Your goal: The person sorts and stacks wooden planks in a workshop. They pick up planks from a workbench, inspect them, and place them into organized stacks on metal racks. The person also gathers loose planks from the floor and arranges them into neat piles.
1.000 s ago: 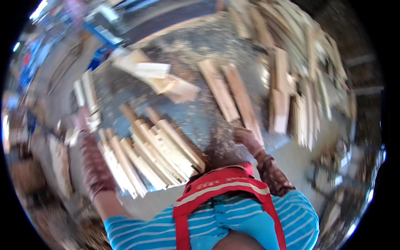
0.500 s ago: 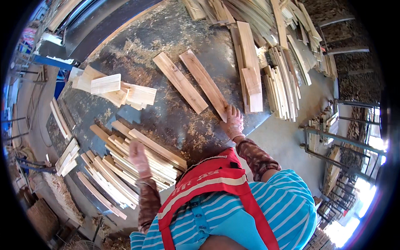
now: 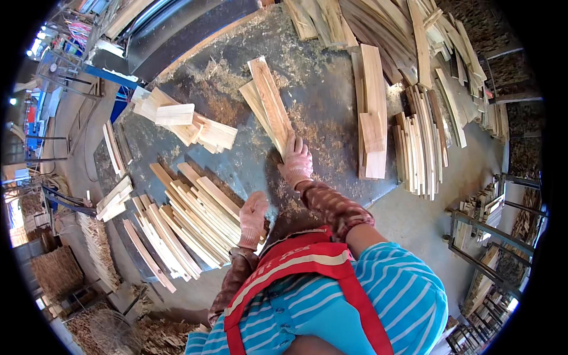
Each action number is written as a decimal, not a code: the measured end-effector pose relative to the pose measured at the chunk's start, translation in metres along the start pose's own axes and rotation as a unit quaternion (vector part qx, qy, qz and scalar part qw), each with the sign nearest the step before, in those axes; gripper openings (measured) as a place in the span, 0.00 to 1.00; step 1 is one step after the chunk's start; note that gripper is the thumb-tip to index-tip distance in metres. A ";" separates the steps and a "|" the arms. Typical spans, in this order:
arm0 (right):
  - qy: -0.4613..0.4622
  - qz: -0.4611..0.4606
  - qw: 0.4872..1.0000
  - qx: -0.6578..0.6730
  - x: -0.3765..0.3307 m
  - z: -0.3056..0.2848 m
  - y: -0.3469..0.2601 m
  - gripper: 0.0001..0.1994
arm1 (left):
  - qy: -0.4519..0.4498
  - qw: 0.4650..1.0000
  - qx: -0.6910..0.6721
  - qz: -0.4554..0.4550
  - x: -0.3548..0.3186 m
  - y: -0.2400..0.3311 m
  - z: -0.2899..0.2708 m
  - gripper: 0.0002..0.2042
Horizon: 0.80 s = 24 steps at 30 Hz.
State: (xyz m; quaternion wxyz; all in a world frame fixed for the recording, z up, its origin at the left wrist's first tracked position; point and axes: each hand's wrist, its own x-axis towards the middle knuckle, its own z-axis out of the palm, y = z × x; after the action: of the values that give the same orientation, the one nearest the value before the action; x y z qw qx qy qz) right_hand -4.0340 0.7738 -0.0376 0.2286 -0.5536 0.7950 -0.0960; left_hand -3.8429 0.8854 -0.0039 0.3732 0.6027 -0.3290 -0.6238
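Observation:
My right hand [image 3: 297,163], in a pale pinkish glove, is closed on the near end of a brown-grained wooden board [image 3: 270,97]. That board slants away over a second, paler board [image 3: 253,99], partly covering it on the dark tabletop. My left hand [image 3: 253,216], gloved the same way, hovers beside the near right ends of a row of narrow wooden strips [image 3: 195,204]. Nothing shows in it, and its fingers look loosely extended.
A loose pile of short boards [image 3: 175,115] lies at the left of the sawdust-strewn table [image 3: 322,89]. Longer boards [image 3: 373,112] and bundled strips [image 3: 419,142] line the right side. Beyond the far left edge is a dark machine [image 3: 195,29]; metal racks [image 3: 491,236] stand at right.
My right hand has moved left, swinging the brown-grained board onto the paler one, which lay apart from it before. My left hand has shifted right from above the strips toward my body's middle.

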 end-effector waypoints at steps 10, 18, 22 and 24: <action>-0.213 0.078 0.764 0.604 -0.014 -0.044 0.063 0.28 | -0.007 0.998 0.032 -0.045 -0.004 0.010 0.009 0.23; -0.306 0.100 0.564 0.760 -0.125 -0.095 0.087 0.20 | -0.169 0.977 -0.077 -0.105 0.005 0.041 0.081 0.34; -0.221 0.055 0.823 0.521 -0.196 -0.130 0.064 0.26 | -0.290 0.929 -0.162 -0.164 -0.009 0.009 0.083 0.26; -0.211 0.062 0.905 0.364 -0.233 -0.140 0.055 0.31 | -0.236 0.953 -0.120 -0.148 -0.031 -0.003 0.084 0.30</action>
State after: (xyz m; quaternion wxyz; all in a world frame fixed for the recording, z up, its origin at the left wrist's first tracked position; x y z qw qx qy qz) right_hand -4.0799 0.9955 0.1228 0.5825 -0.3886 0.6704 -0.2455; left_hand -3.9267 0.9104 0.0144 0.2580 0.4311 -0.2375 -0.8313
